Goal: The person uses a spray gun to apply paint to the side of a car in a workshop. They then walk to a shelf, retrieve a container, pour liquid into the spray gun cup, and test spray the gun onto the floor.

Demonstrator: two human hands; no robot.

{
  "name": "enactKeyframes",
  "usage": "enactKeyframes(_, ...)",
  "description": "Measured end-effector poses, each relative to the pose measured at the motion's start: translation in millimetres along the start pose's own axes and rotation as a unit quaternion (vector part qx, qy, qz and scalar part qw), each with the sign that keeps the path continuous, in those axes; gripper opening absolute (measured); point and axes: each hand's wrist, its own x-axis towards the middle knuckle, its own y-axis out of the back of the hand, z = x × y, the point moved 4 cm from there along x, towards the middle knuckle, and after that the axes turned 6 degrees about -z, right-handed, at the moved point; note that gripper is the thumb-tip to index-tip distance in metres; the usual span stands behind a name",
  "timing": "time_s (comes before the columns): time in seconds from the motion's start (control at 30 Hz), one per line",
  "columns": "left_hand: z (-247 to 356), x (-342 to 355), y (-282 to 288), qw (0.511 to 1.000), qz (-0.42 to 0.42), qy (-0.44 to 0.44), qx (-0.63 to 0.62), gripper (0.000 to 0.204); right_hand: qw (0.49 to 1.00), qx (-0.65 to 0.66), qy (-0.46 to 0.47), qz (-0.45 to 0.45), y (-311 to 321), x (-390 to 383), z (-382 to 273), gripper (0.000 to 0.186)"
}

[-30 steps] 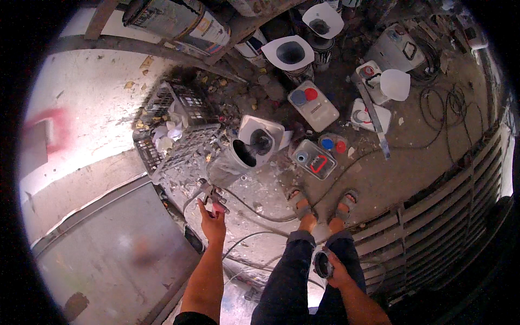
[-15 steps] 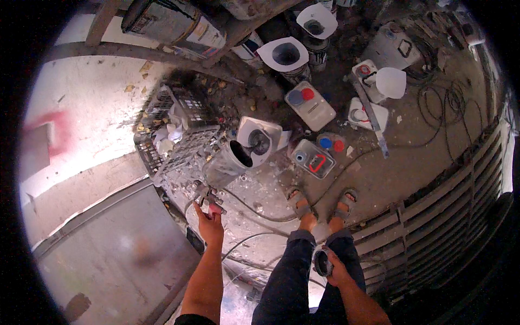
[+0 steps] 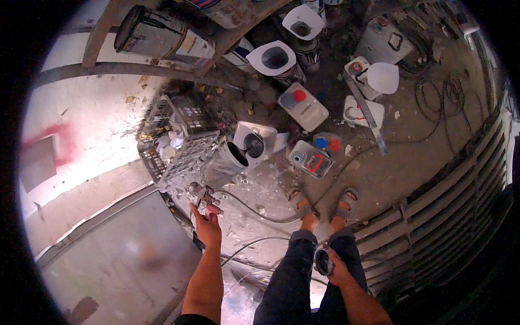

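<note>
A spray gun (image 3: 203,199) with a red part and an attached hose is gripped in my left hand (image 3: 207,227) at lower left centre. My right hand (image 3: 338,272) is closed round a round cup (image 3: 324,261) with a dark inside, held low by my right leg. Just beyond the gun, a bucket (image 3: 219,165) with a dark mouth leans by a white container (image 3: 250,132) with dark liquid.
Plastic crates (image 3: 179,141) with crumpled scraps sit left, beside a pale wall (image 3: 92,124) and a metal panel (image 3: 103,260). Beyond are containers (image 3: 303,111), buckets (image 3: 271,59), a wooden shelf (image 3: 92,43) and coiled hose (image 3: 433,103). A slatted panel (image 3: 428,227) runs along the right.
My left hand with the spray gun has shifted slightly left and upward. The view has shifted a little, and the upper containers now appear further left. My right hand still holds the cup.
</note>
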Motion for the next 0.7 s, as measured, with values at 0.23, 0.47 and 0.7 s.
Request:
enactKeyframes(0.23, -0.9, 3.1, 10.4, 1.0, -0.002, 0.023, 0.004, 0.085, 1.0, 0.01, 0.004, -0.02, 2.8, 1.2, 0.4, 0.045)
enactKeyframes(0.47, 11.0, 3.6, 25.6, 0.999, 0.007, 0.014, 0.052, 0.081, 0.998, 0.052, 0.012, -0.014, 8.9, 1.0, -1.2, 0.044)
enactKeyframes(0.7, 27.2, -1.1, 35.7, 0.995, 0.001, 0.067, 0.074, 0.078, 0.996, 0.078, 0.023, -0.037, 9.3, -2.7, -10.4, 0.041)
